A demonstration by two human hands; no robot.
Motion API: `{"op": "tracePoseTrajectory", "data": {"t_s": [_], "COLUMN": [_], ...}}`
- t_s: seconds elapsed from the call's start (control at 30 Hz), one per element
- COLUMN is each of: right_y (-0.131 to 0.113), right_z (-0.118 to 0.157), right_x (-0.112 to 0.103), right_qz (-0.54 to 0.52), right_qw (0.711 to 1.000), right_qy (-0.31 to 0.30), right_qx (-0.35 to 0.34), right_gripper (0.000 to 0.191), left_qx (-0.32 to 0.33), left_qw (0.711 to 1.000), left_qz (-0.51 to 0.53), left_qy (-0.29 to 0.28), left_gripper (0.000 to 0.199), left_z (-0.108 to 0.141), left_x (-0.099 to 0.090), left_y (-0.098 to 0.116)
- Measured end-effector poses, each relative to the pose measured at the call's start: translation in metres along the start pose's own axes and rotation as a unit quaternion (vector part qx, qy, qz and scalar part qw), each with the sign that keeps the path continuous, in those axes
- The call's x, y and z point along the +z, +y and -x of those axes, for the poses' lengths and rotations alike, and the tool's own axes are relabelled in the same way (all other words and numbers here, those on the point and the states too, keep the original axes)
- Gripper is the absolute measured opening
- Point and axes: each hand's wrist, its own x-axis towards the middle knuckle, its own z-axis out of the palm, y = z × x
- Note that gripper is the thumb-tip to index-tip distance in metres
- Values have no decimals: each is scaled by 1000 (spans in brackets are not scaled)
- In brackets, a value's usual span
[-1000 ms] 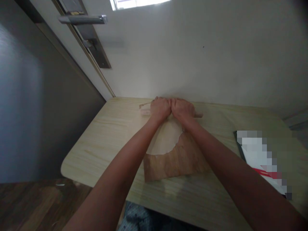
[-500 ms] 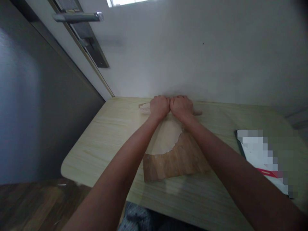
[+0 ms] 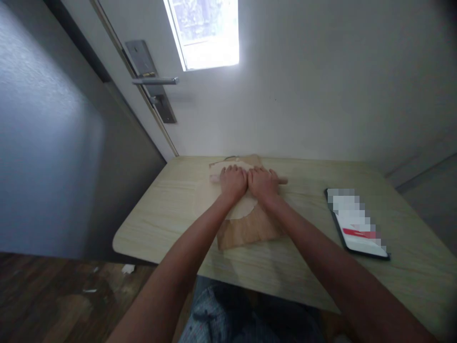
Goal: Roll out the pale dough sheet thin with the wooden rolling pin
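Side by side, my left hand (image 3: 233, 182) and my right hand (image 3: 263, 183) are closed over a wooden rolling pin (image 3: 283, 181), whose ends stick out on both sides. The pin lies across a flat, pale sheet of dough (image 3: 243, 207). Beneath the dough is a brown wooden board (image 3: 250, 230), and the dough reaches past the board's left edge onto the table. A thin metal loop shows at the board's far edge. My hands touch each other and hide the middle of the pin.
The light wood table (image 3: 153, 209) stands against a white door with a metal handle (image 3: 155, 81) and a bright window (image 3: 210, 33). A dark-edged white and red object (image 3: 357, 226), partly pixelated, lies on the right. A grey panel (image 3: 53, 157) rises at the left.
The view has tilted up, showing more of the window. My hands and the pin have come back nearer to me over the dough, baring the board's far edge.
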Motion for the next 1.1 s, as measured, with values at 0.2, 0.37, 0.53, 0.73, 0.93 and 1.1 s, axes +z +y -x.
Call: {"op": "tracePoseTrajectory", "data": {"t_s": [0.2,0.37,0.53,0.73,0.93,1.1], "right_y": [4,11,22,24,16,17], "right_z": [33,60,71,45,-4,-35], "right_x": [-8,-19,-29,-13,5,11], "right_qz": [-39,-69,-118,-67,-18,-36], "right_qw": [997,989,983,990,998,995], "right_qy": [13,31,17,-4,-51,-93], "right_qx": [-72,-129,-143,-125,-28,3], "right_gripper": [38,38,35,42,47,49], "left_qx": [75,123,134,55,-67,-126], "left_qw": [997,992,988,993,996,988], "left_qz": [7,23,47,71,39,45], "left_qy": [3,0,-59,-82,-37,-76], "left_gripper": [35,36,35,36,42,49], "left_z": [35,66,74,40,-8,-31], "left_x": [-16,-36,-50,-34,-10,-6], "left_y": [-5,-10,-18,-40,-46,-49]}}
